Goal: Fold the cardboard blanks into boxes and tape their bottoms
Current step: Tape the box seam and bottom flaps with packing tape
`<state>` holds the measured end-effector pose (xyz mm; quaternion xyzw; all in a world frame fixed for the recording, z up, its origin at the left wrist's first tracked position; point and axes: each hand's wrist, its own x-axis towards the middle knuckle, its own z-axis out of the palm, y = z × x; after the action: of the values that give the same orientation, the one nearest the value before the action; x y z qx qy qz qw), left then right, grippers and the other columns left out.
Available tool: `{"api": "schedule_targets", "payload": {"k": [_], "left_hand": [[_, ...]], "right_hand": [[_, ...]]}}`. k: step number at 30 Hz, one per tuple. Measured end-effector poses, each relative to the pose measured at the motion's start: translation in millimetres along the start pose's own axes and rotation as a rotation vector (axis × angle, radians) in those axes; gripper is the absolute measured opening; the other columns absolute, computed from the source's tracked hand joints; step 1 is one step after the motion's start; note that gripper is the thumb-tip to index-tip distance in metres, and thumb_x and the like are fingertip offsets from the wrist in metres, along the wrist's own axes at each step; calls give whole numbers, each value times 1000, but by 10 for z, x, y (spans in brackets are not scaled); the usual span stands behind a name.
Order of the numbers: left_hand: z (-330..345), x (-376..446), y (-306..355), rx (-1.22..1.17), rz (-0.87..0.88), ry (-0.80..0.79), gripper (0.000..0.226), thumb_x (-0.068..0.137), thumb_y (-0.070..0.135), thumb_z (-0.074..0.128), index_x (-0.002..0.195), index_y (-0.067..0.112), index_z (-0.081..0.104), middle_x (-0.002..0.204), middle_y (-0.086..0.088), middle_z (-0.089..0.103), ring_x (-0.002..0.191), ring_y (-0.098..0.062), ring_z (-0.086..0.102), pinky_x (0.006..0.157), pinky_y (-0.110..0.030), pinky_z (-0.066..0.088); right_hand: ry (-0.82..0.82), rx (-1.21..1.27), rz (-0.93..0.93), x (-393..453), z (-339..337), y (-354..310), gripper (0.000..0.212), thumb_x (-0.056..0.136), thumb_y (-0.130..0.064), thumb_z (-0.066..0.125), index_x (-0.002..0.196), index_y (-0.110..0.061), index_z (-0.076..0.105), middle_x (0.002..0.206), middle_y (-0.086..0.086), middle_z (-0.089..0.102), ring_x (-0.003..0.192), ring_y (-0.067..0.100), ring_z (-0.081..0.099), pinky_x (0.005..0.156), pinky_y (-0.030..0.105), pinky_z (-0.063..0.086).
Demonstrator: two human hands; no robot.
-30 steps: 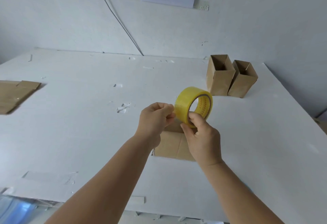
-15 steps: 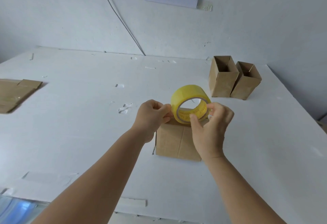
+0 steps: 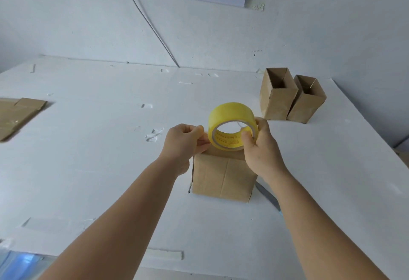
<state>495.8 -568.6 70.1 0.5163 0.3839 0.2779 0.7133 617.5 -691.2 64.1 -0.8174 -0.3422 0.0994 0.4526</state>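
Three boxes [image 3: 223, 174], one tape roll [image 3: 232, 116], both hands [image 3: 261, 149] gripping.

Both forearms bare, extended fwd and converging toward centre. Left hand [image 3: 185, 140]: fingers curled into a loose fist, thumb and fingertips pinching at the edge of the tape roll [image 3: 232, 124], knuckles up. Right hand [image 3: 260, 147]: thumb hooked inside the roll's core, fingers wrapped over its outer face, wrist bent slightly back, back of hand facing cam.

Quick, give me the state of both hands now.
Left hand: pinching the edge of the tape roll.
Right hand: gripping the tape roll.
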Motion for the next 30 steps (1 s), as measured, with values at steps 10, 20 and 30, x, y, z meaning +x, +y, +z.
{"api": "schedule_targets", "payload": {"k": [10, 20, 30], "left_hand": [[-171, 76, -42, 134, 13, -5, 9, 92, 7, 55, 84, 2, 54, 73, -8, 52, 71, -19, 57, 69, -29, 60], [-334, 120, -164, 262, 13, -43, 29, 94, 10, 53, 65, 4, 53, 67, -7, 51, 60, -14, 54, 61, -24, 58], [-430, 143, -314, 243, 0, -25, 14, 94, 10, 49, 85, 1, 55, 72, -7, 48, 56, -12, 49, 63, -33, 60]], "right_hand": [[-58, 45, 55, -118, 33, 93, 40, 88, -30, 60, 126, -28, 45, 89, -10, 62, 80, 7, 58, 69, 23, 44], [85, 36, -104, -244, 105, 149, 42, 97, -28, 47, 138, -26, 37, 124, -3, 54, 90, 13, 59, 76, 29, 42], [105, -65, -170, -288, 202, 118, 51, 97, -33, 44, 147, -28, 30, 137, -2, 45, 116, 6, 43, 83, 22, 33]]}}
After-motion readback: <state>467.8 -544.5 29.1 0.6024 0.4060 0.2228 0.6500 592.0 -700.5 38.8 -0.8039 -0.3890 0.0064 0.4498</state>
